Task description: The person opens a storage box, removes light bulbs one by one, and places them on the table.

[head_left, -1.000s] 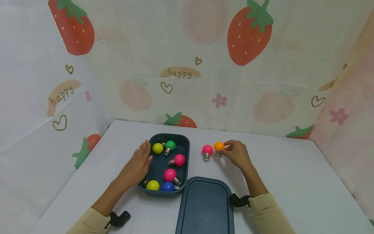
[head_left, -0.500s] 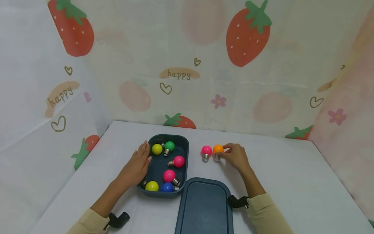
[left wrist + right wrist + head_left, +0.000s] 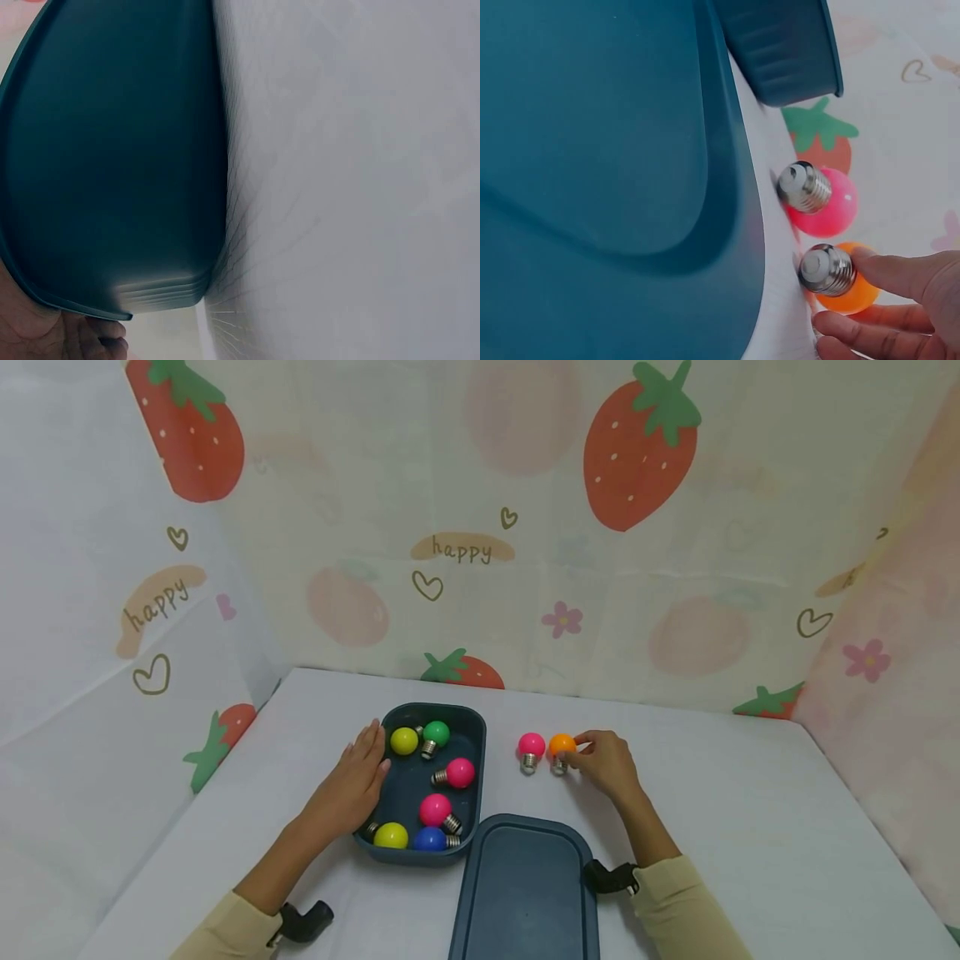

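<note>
My right hand (image 3: 609,764) pinches an orange light bulb (image 3: 562,745), thumb on its near side and fingers behind. In the right wrist view the thumb (image 3: 896,271) presses the bulb where globe meets metal base. Just left of it lies a pink light bulb (image 3: 531,745), its metal base toward me. My left hand (image 3: 352,789) rests with fingers straight along the left side of a dark blue box (image 3: 482,777). Inside the box lie several bulbs, among them a green bulb (image 3: 436,734) and a blue bulb (image 3: 431,840). The left wrist view shows mostly the box's outer wall (image 3: 112,165).
A flat dark blue lid (image 3: 528,893) lies on the white table (image 3: 750,827), right of the box and in front of the two loose bulbs. Behind the table hangs a cloth backdrop (image 3: 480,468) printed with strawberries.
The right hand has shifted the orange bulb slightly toward me, level with the pink one. The left hand and the box have stayed in place.
</note>
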Motion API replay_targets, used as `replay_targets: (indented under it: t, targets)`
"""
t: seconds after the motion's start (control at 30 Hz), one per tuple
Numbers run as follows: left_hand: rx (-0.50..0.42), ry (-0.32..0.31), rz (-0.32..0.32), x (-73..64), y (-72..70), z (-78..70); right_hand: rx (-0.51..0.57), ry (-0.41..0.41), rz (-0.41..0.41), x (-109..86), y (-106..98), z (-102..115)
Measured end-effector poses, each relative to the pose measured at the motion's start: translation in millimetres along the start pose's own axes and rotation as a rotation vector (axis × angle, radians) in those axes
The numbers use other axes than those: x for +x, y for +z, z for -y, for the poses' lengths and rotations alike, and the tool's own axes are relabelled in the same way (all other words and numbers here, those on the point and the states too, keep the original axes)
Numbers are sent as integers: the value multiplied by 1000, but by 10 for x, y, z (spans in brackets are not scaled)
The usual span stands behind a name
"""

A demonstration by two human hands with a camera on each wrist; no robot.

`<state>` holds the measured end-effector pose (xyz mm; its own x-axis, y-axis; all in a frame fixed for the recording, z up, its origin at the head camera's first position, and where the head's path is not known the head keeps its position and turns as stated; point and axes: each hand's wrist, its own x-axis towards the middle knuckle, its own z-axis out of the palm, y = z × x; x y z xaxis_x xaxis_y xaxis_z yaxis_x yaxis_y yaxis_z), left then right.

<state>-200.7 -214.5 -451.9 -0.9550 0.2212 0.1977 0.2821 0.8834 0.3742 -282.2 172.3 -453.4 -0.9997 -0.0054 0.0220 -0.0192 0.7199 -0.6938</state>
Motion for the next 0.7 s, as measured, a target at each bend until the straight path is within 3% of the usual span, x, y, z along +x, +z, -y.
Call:
replay_targets:
  t: [0.7]
  targets:
    - [2,4,-4,10,1,1,-23,24,38,14,-24,-1]
